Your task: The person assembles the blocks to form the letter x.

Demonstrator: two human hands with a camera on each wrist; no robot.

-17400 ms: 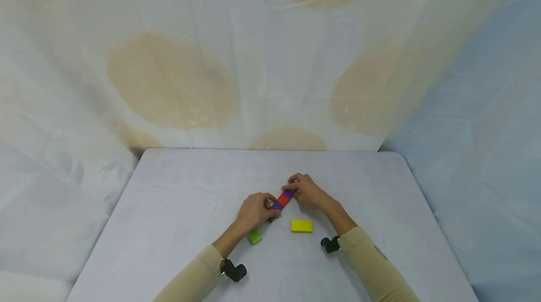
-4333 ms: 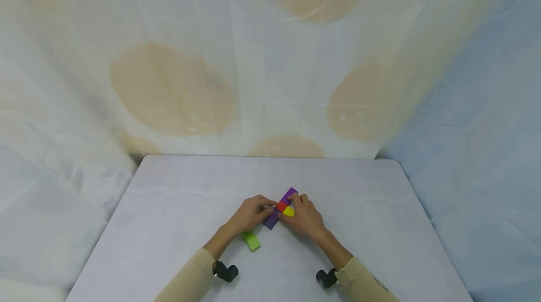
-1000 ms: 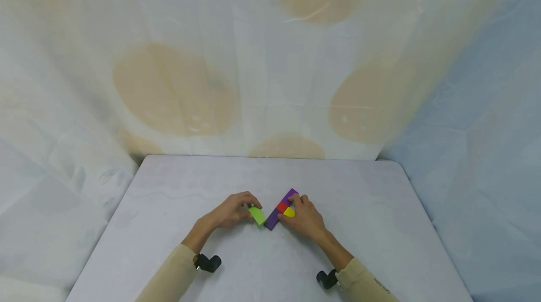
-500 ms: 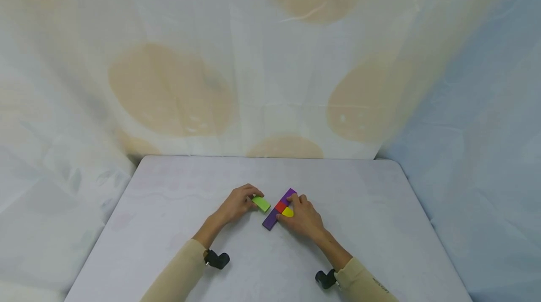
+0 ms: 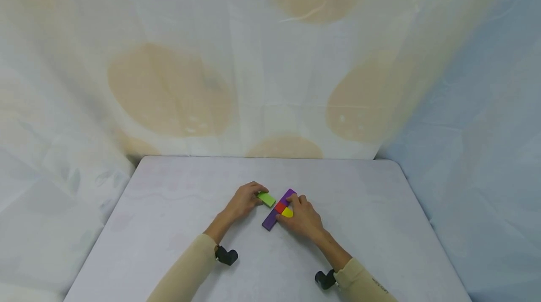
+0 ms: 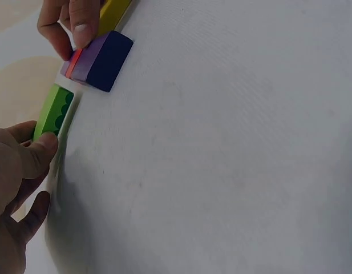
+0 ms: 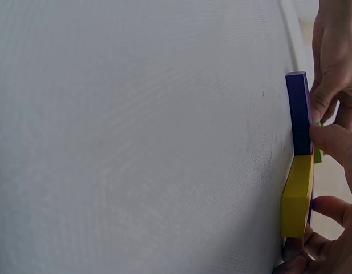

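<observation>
A pale draped cloth backs a light grey table [image 5: 169, 227], whose far edge runs just below the drapes and whose left and right edges fall away to the cloth. Toward nine o'clock of the middle cluster, the left hand [image 5: 243, 201] pinches a green block [image 5: 266, 198] between thumb and fingertips; in the left wrist view the thumb presses its near end while the other fingers [image 6: 27, 220] curl loosely below, and the block lies flat, a narrow strip of table between it and the purple bar [image 5: 276, 211]. That bar runs slantwise from about seven o'clock to one o'clock, with a red block [image 5: 281, 207] sitting in its line. At three o'clock of the bar, the right hand [image 5: 303, 217] holds a yellow block [image 5: 288, 212] against the bar's side, its thumb and fingertips bent onto the pieces, seemingly to pin the row so it cannot slide. In the right wrist view the yellow block stands edge-on, touching the bar; how the red piece joins is hard to tell there. Open table lies all round, widest toward the left edge and the near edge, where both sleeves [image 5: 186, 274] enter.
</observation>
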